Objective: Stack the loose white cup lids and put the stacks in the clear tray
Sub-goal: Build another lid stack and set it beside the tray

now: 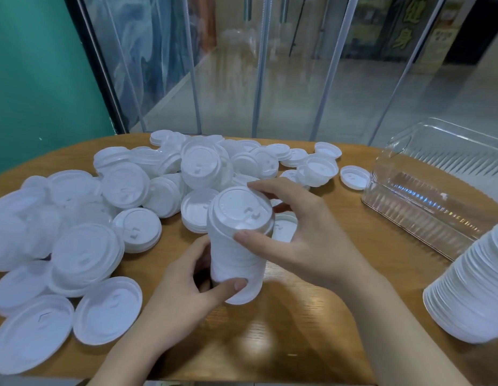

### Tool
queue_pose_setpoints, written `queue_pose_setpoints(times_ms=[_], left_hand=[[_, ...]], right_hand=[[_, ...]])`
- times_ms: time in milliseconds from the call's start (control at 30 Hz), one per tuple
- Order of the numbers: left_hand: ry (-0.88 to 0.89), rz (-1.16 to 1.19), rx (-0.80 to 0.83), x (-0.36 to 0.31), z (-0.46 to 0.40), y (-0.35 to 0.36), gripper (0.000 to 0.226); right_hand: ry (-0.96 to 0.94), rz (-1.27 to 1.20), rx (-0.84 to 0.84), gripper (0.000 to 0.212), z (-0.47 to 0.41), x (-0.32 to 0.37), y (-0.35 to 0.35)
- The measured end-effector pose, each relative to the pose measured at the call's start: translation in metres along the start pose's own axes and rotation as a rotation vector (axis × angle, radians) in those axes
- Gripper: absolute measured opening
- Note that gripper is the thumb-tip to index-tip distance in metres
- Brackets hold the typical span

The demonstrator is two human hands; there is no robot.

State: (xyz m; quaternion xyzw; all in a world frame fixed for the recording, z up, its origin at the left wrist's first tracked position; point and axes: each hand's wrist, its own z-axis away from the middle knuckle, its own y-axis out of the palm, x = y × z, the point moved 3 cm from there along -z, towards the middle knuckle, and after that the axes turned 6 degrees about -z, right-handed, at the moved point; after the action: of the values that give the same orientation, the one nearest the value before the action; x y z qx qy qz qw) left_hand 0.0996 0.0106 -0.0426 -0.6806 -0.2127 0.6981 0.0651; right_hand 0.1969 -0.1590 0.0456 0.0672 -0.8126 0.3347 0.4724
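Observation:
A tall stack of white cup lids [236, 246] stands upright near the middle of the wooden table [298, 344]. My left hand [183, 285] grips the stack's lower part, thumb across the front. My right hand [300, 232] holds the top lid between thumb and fingers. Many loose white lids [125, 188] lie scattered and heaped over the left and far side of the table. The clear tray [426, 196] lies at the right, with no lids visible in it.
A second tall stack of lids [473, 288] leans at the right edge of view, in front of the tray. Single lids [353, 176] lie beside the tray's left end. Glass panels and a green wall stand behind the table.

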Motion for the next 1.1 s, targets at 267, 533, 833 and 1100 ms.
queue_pose_setpoints(times_ms=[267,533,833,1100], left_hand=[[-0.004,-0.013,0.002,0.002,0.000,0.000,0.068],[0.000,-0.005,0.001,0.001,0.002,-0.002,0.066],[0.039,-0.135,-0.058,-0.001,0.013,-0.008,0.067],[0.031,-0.113,-0.084,0.005,0.016,-0.008,0.061]], right_hand=[[-0.003,0.001,0.011,0.069,0.001,-0.003,0.006],[0.083,-0.122,0.032,0.099,0.012,-0.012,0.003],[0.289,-0.181,0.125,0.067,0.034,-0.034,0.020],[0.288,-0.188,0.083,0.065,0.036,-0.035,0.030]])
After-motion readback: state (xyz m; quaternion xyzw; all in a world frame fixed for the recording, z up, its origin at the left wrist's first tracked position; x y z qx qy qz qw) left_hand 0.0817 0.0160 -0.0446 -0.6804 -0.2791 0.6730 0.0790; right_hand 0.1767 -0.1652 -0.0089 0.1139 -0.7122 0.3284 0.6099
